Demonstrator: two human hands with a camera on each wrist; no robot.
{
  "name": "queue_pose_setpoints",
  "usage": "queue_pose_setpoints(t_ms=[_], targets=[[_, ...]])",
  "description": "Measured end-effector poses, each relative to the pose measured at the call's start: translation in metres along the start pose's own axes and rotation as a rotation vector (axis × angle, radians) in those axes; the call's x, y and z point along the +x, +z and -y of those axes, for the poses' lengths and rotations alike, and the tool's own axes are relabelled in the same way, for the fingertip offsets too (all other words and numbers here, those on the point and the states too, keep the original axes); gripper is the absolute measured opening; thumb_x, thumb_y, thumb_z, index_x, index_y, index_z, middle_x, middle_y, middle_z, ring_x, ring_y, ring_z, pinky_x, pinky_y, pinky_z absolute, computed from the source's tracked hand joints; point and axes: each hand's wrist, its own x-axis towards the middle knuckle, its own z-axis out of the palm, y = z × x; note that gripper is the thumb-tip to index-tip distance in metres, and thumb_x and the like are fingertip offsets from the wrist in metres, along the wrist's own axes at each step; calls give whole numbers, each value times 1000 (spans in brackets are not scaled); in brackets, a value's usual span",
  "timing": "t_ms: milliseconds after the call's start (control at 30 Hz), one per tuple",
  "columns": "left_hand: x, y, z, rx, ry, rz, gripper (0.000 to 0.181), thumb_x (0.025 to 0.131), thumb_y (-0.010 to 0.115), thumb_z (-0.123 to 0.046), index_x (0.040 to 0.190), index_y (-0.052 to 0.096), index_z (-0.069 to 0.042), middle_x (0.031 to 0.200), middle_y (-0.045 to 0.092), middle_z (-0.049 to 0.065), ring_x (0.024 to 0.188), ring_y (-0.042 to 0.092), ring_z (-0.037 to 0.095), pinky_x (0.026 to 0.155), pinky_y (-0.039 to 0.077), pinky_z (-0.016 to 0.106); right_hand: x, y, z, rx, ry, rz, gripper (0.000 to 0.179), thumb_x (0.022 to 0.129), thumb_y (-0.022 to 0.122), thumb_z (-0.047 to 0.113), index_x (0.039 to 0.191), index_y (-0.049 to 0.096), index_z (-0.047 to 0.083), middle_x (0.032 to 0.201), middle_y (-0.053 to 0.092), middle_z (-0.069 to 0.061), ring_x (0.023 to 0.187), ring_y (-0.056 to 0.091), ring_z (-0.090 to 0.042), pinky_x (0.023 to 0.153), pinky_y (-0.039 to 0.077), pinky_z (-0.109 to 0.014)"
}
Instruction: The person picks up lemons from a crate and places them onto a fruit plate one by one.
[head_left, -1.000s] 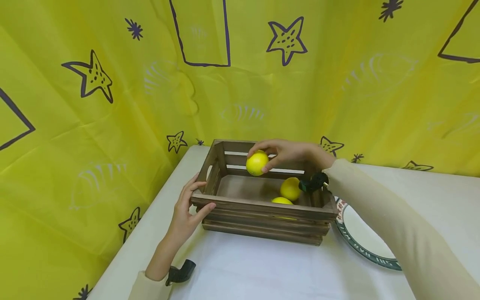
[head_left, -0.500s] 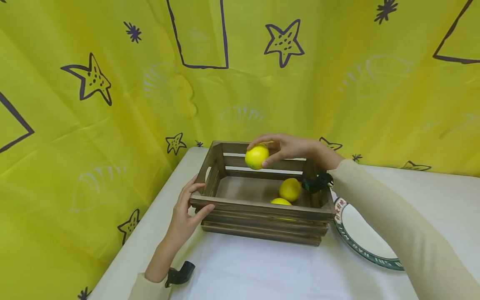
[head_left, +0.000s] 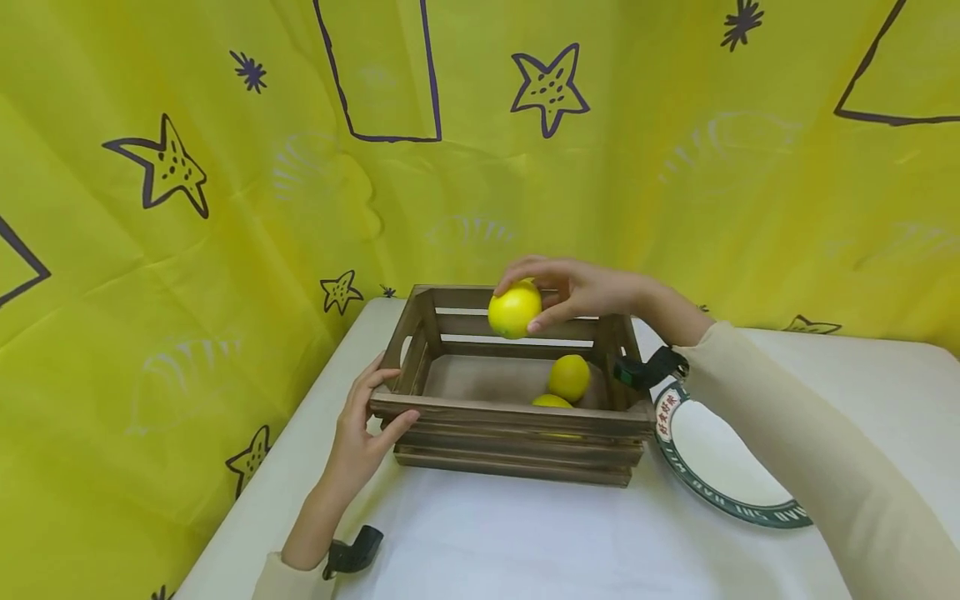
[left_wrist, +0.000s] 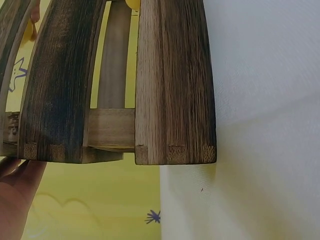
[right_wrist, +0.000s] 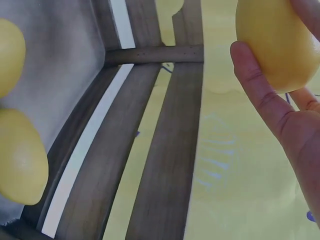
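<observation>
My right hand [head_left: 577,287] pinches a yellow lemon [head_left: 514,310] between thumb and fingers, above the back part of a brown slatted wooden crate [head_left: 517,460]. In the right wrist view, the thumb and fingers press on the sides of the held lemon [right_wrist: 275,45]. Two more lemons lie inside the crate toward its right end: one in full sight [head_left: 569,377], another [head_left: 552,402] partly behind the front slat. My left hand [head_left: 360,433] grips the crate's left front corner, thumb across the front slat. The left wrist view shows the crate's slats [left_wrist: 175,90] and part of that hand [left_wrist: 20,195].
A white plate with a green lettered rim [head_left: 701,487] stands right of the crate, partly covered by my right sleeve [head_left: 810,442]. White cloth [head_left: 510,542] covers the table. A yellow patterned curtain [head_left: 465,192] hangs close behind and along the left.
My right hand has raised the lemon a little higher over the crate. The head view has shifted slightly, so the scene sits further left. The left hand keeps its grip on the corner.
</observation>
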Motion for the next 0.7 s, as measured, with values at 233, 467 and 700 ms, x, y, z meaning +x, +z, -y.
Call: queue_pose_setpoints(t_ms=[233,467,700], targets=[[0,1,-3,-9,-11,-6,57,80,74,6,131,49,0,155,32,17,137,35,40,101,36,61,-23,0,5,8,-2,-36,48,89,70,4,132,51,4,141,37,-14,117,46,-33,97,48,-43],[-1,2,-4,12,-21,-2,57,80,75,5,131,49,-2,154,33,17,137,36,39,101,36,58,-49,-3,3,-12,-39,-65,50,88,68,-2,133,50,8,141,36,-11,118,47,-31,96,49,-40],[-1,2,-4,-18,-38,-9,57,80,74,7,131,49,0,155,31,18,136,35,38,101,31,10,-73,-5,3,-32,-78,-107,53,86,68,-7,134,50,6,142,36,-7,120,46,-26,96,50,-37]])
